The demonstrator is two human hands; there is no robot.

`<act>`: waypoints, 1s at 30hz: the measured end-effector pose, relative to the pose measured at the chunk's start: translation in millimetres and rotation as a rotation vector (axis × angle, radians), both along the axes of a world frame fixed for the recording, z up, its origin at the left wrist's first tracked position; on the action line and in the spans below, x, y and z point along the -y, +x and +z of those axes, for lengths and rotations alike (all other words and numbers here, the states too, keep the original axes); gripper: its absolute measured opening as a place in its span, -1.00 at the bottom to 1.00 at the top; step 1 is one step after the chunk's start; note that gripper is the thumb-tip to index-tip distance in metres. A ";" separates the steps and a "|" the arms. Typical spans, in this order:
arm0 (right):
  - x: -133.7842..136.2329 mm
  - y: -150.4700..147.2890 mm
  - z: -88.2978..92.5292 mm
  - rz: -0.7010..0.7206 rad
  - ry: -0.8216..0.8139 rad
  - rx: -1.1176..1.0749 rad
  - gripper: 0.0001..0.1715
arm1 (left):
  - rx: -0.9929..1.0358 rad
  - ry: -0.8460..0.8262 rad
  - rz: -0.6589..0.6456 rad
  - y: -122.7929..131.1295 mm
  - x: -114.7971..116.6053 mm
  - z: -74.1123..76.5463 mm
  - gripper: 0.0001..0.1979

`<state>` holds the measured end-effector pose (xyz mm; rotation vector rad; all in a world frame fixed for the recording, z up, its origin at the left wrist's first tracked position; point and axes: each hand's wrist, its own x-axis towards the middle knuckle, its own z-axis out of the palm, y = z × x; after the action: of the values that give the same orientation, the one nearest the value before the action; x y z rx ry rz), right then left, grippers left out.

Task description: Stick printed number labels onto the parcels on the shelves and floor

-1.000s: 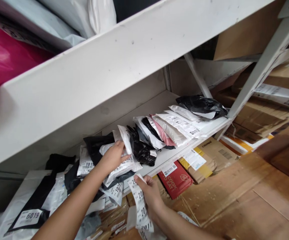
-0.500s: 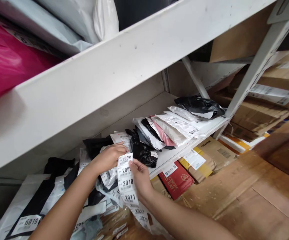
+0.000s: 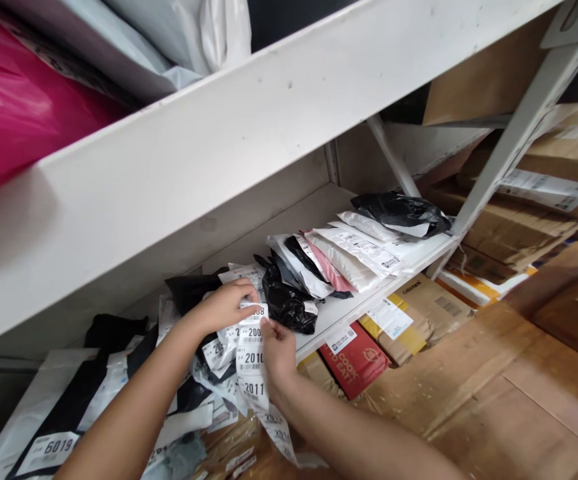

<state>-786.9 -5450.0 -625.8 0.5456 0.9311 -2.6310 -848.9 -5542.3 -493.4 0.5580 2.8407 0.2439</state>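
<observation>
My right hand (image 3: 279, 348) pinched the label strip (image 3: 253, 361) by its side near the top, my left hand (image 3: 225, 307) its top end, in front of the shelf's (image 3: 325, 325) front edge. It seemed light, limp, easily creased or torn, best held by its margins.

The label strip (image 3: 251, 361) showed 2010 and 2011, a sticker (image 3: 49, 455) on a black parcel (image 3: 71, 397) 6019, a red packet (image 3: 363, 373) "COOK TO EAT!", a carton (image 3: 429, 300) "CHEERWIN".
</observation>
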 end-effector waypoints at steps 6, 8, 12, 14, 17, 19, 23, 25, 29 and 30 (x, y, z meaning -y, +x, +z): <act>-0.7 -9.4 5.8 -0.064 -0.063 0.153 -0.59 | -0.063 -0.202 0.089 -2.7 -8.4 -6.8 -0.86; -8.2 -8.5 10.3 -0.022 -0.136 0.150 -0.57 | -0.082 -0.242 0.104 -2.8 -9.5 -9.0 -0.86; -20.7 -4.3 12.8 0.106 -0.212 0.029 -0.54 | -0.089 -0.221 0.101 -6.5 -7.0 -11.4 -0.86; -23.2 -3.7 11.5 0.089 -0.200 0.032 -0.56 | -0.072 -0.227 0.108 -9.6 -5.7 -11.9 -0.87; -27.9 -3.0 9.5 0.077 -0.154 0.132 -0.56 | -0.070 -0.239 0.124 -12.2 -5.7 -12.9 -0.89; -35.4 -0.5 8.0 0.136 -0.127 0.160 -0.48 | -0.084 -0.227 0.120 -11.2 -5.7 -14.5 -0.88; -61.4 12.4 -0.2 0.297 -0.085 0.051 -0.47 | -0.150 -0.229 0.100 -4.1 -3.5 -20.6 -0.87; -76.9 20.9 -7.5 0.371 -0.025 -0.041 -0.46 | -0.217 -0.208 0.136 0.9 -4.8 -22.6 -0.80; -107.9 29.4 -22.3 0.314 0.135 -0.329 -0.65 | -0.338 -0.154 0.039 10.2 -19.5 -18.6 -0.67; -114.7 28.5 -25.2 0.263 0.168 -0.410 -0.70 | -0.324 -0.149 -0.074 11.7 -24.4 -16.9 -0.70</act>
<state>-758.4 -5335.3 -651.0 -0.0902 1.2532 -2.4772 -837.2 -5517.9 -510.3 0.7267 3.1028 -0.0795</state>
